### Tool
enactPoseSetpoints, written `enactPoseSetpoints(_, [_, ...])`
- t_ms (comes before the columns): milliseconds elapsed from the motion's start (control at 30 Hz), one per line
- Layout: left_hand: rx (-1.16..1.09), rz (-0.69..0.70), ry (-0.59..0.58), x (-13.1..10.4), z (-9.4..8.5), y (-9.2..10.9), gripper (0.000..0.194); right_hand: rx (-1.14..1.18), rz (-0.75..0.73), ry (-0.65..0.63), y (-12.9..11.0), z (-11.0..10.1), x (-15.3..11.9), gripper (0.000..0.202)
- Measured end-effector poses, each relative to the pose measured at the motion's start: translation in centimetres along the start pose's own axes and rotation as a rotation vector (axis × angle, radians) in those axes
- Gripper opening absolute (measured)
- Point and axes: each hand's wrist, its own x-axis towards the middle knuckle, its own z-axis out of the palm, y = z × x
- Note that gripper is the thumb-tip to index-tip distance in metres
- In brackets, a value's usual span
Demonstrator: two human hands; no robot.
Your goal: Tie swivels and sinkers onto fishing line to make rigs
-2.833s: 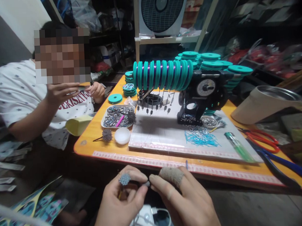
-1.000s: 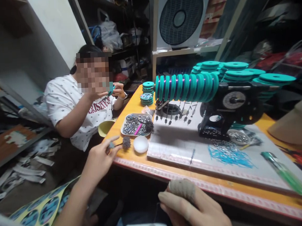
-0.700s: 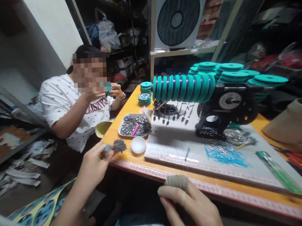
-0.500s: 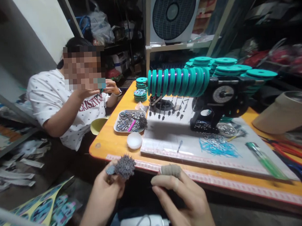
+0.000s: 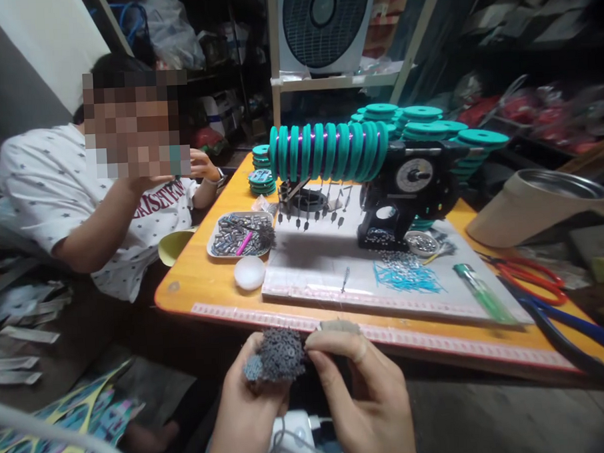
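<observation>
- White device (image 5: 295, 435) with a pale cable, below and between the hands, partly covered.
- Printed sheet (image 5: 41, 435) with yellow borders, low at left.
- Left hand (image 5: 247, 402): fingers closed around two bundles, held in front of the table's near edge. The dark spiky bundle (image 5: 283, 354) rises above the fist, heads toward the camera; the smaller blue-grey bundle (image 5: 253, 369) sits just beside it.
- Right hand (image 5: 366, 390): thumb and forefinger tips together, just beside the dark bundle. Cannot tell whether they pinch anything or touch the bundle. One finger wears a beige wrap.
- Orange table (image 5: 194, 284): pink-and-white strip along the near edge.
- On it, at left: white bowl (image 5: 250, 273); behind that, a tray (image 5: 223, 257) of small metallic pieces with one pink piece (image 5: 243, 243) on top.
- Grey board (image 5: 314, 273): small spring-like part (image 5: 346, 279) near its front edge; blue-tailed pieces (image 5: 409, 277) scattered; green lighter (image 5: 478, 292) at right.
- Black machine (image 5: 414, 175) with a dial; row of turquoise spools (image 5: 329, 152) on it, small weights hanging beneath.
- Far left: co-worker (image 5: 80, 196) in a star-patterned shirt, both hands raised.
- Behind: box fan (image 5: 325, 12) on a shelf.
</observation>
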Motion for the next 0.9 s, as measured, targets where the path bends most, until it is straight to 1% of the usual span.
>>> enactPoseSetpoints(100, [-0.120,-0.080,-0.007,-0.6,0.4,-0.4,0.046,0.018,0.021,0.017,0.2,0.1,-0.4,0.019])
enactPoseSetpoints(200, [-0.194,-0.091,-0.001,-0.8,0.7,-0.5,0.043,0.015,0.016,0.025,0.2,0.2,-0.6,0.019])
enactPoseSetpoints(333, [-0.185,-0.063,0.014,-0.8,1.1,-0.4,0.037,0.014,0.000,0.060,0.1,0.3,-0.6,0.018])
enactPoseSetpoints(533, [-0.215,-0.090,0.074,-0.7,1.5,-0.6,0.039,0.048,0.013,0.060,0.0,0.6,-0.5,0.019])
enactPoseSetpoints(700, [-0.263,-0.086,0.089,-0.6,1.6,0.0,0.042,-0.008,-0.046,0.066,0.3,0.1,-0.9,0.022])
enactPoseSetpoints(900, [-0.302,-0.045,0.139,-0.4,1.3,0.7,0.044,-0.148,-0.165,0.038,0.4,-0.7,-1.2,0.034])
